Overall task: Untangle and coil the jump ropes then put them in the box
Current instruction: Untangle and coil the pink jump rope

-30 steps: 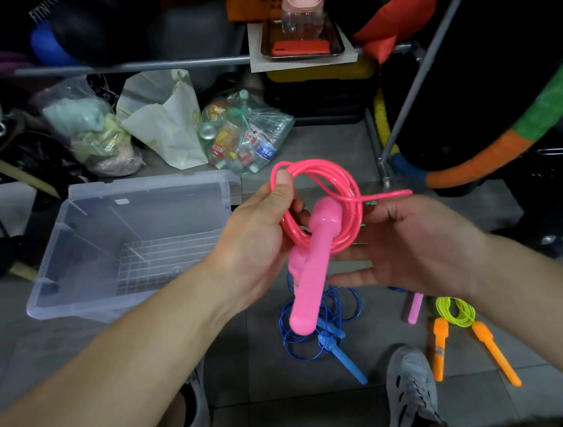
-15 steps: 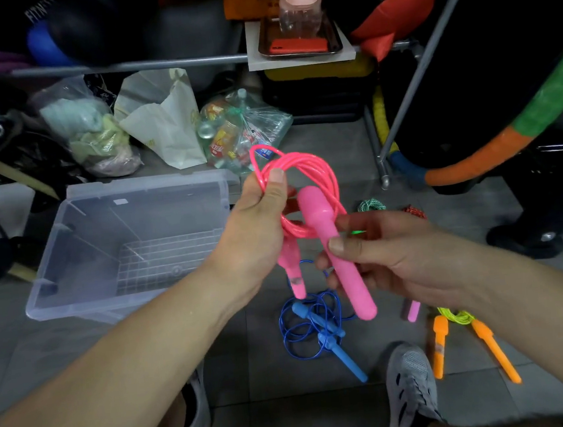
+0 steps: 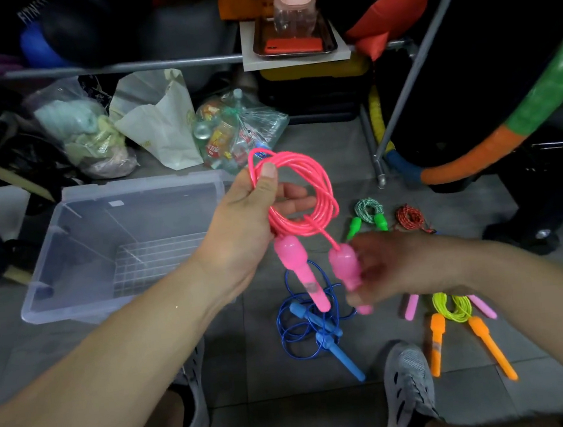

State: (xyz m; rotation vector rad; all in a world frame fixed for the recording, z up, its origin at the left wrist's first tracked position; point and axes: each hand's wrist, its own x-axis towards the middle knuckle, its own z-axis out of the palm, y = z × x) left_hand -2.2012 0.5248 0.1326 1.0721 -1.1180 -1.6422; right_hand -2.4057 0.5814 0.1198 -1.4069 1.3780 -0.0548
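Note:
My left hand (image 3: 246,223) pinches a coiled pink jump rope (image 3: 319,189) at its upper left, thumb on top, fingers through the loops. Two pink handles hang below the coil. One handle (image 3: 299,270) dangles free. My right hand (image 3: 405,266), blurred, curls its fingers round the other handle (image 3: 345,269). The clear plastic box (image 3: 140,185) stands on the floor to the left, with only a wire grid inside.
On the floor lie a blue rope (image 3: 311,327), a green-handled rope (image 3: 369,215), a red rope (image 3: 409,218), a yellow rope with orange handles (image 3: 450,307) and two pink handles (image 3: 411,307). My shoes (image 3: 406,383) are below. Bags (image 3: 162,128) and a slanted rack pole (image 3: 407,73) stand behind.
The coil went from between both hands into my left hand alone. My right hand dropped lower with the second handle, which now hangs beside the first.

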